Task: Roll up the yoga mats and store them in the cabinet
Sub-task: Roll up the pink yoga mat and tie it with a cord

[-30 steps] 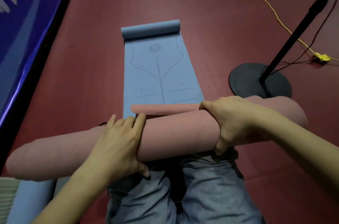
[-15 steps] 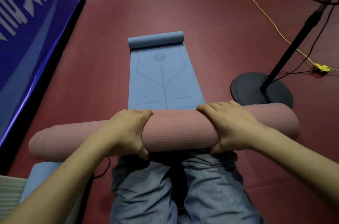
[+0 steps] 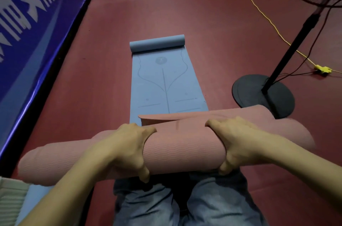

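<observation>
A pink yoga mat (image 3: 183, 148), rolled into a thick tube, lies crosswise over my knees. Its loose end flap (image 3: 157, 119) shows on the far side, slightly open. My left hand (image 3: 127, 148) grips the roll left of centre, fingers curled over the top and thumb underneath. My right hand (image 3: 235, 144) grips it right of centre in the same way. Beyond the roll a blue yoga mat (image 3: 164, 81) lies flat on the red floor, its far end curled into a small roll (image 3: 157, 43). No cabinet is in view.
A standing fan's round black base (image 3: 259, 92) and pole stand on the right, with a yellow cable (image 3: 268, 18) and plug on the floor behind. A blue banner wall (image 3: 33, 37) runs along the left. Another blue mat (image 3: 35, 200) and a ribbed white cloth (image 3: 9, 203) lie at the bottom left.
The pink roll has turned between my hands, so its end flap shows again on the far side. Both hands kept their grip and the view tilted up slightly.
</observation>
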Demonstrator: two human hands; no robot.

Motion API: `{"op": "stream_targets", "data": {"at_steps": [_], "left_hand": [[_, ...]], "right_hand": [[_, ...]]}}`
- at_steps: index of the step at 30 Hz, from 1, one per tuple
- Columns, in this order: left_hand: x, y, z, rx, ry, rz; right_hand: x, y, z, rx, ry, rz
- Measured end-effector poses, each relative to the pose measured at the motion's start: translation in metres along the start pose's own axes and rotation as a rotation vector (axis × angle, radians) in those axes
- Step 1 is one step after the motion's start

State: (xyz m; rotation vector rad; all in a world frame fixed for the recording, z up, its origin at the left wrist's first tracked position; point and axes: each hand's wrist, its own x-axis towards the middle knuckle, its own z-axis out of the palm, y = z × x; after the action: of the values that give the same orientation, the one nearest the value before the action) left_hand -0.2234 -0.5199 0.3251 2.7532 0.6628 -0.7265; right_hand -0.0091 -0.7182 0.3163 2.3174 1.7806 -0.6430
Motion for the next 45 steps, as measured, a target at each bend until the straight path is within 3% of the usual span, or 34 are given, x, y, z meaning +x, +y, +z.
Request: {"op": "stream_targets", "data": {"at_steps": [8,11,14,17,21,26,29,32,37,40,45], "left_hand": [[-0.007,-0.004,0.02,-0.007,0.037,0.041],[-0.005,-0.003,0.024,-0.004,0.184,0.088],[-0.003,-0.005,0.029,-0.015,0.452,0.224],[-0.008,-0.006,0.038,-0.028,0.594,0.223],[-0.006,-0.002,0.049,0.146,0.479,0.11],[0.011,0.003,0.046,0.185,0.442,0.0],[0.015,0.0,0.036,0.182,0.389,0.024],[0.024,-0.003,0.017,0.211,0.281,0.04],[0.045,-0.004,-0.009,0.135,0.195,0.046],[0.054,-0.005,-0.014,0.137,0.164,0.044],[0.054,-0.01,-0.005,0.138,0.225,0.034]], "right_hand": [[-0.012,-0.001,0.014,0.04,0.029,-0.036],[-0.005,0.005,0.006,0.1,0.073,-0.061],[0.006,0.01,-0.003,0.172,0.071,-0.038],[0.014,0.015,-0.012,0.239,0.042,-0.053],[0.03,0.023,-0.027,0.413,-0.066,-0.043],[0.038,0.027,-0.026,0.42,0.014,-0.013],[0.022,0.021,-0.024,0.332,0.121,-0.071],[0.013,0.019,-0.026,0.188,0.129,-0.147],[0.019,0.033,-0.025,-0.012,0.083,-0.041],[0.017,0.046,-0.013,-0.06,0.15,0.02],[0.014,0.031,-0.004,-0.136,0.174,0.103]]}}
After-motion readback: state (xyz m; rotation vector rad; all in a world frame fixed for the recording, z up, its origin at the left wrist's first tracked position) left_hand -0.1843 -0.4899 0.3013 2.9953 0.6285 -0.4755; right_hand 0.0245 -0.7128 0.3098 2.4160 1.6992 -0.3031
